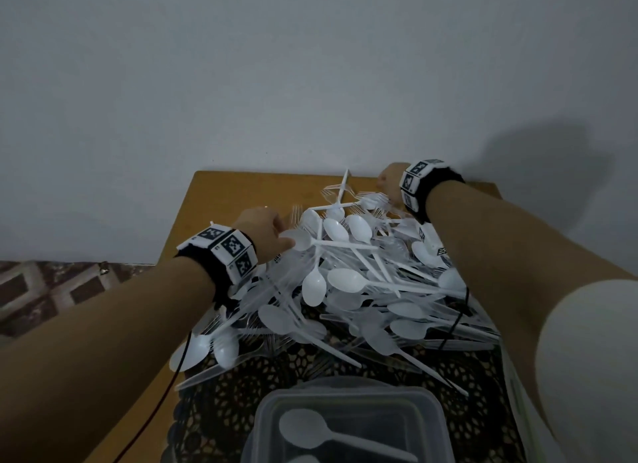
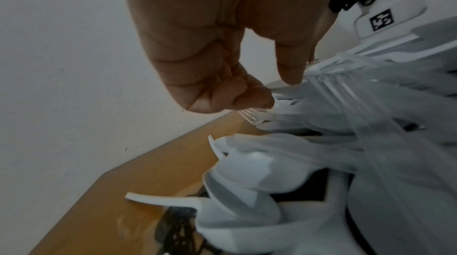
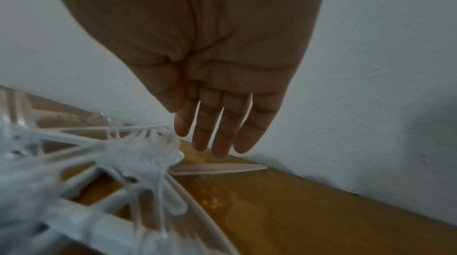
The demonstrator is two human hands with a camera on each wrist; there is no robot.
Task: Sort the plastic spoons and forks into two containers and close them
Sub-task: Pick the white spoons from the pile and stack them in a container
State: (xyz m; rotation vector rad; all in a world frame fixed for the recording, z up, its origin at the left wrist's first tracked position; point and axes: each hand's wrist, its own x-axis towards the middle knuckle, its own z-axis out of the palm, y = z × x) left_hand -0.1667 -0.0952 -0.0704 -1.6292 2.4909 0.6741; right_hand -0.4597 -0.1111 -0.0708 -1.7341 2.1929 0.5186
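Observation:
A big heap of white spoons and clear forks (image 1: 345, 272) covers the wooden table (image 1: 241, 193). My left hand (image 1: 272, 233) is at the heap's left edge. In the left wrist view its fingers (image 2: 247, 99) are curled and its thumb lies on top, pinching the ends of some cutlery (image 2: 284, 93) from the heap. My right hand (image 1: 388, 183) is at the heap's far right corner by the wall. In the right wrist view its fingers (image 3: 210, 138) are straight, just behind the forks (image 3: 138, 153), holding nothing. A clear container (image 1: 269, 411) stands near me with a white spoon (image 1: 310, 428) inside.
A dark lace mat (image 1: 345, 369) lies under the heap and the container. The grey wall (image 1: 310, 83) rises right behind the table's far edge. A patterned surface (image 1: 51, 290) lies left of the table. A red wire (image 1: 155, 411) hangs from my left wrist.

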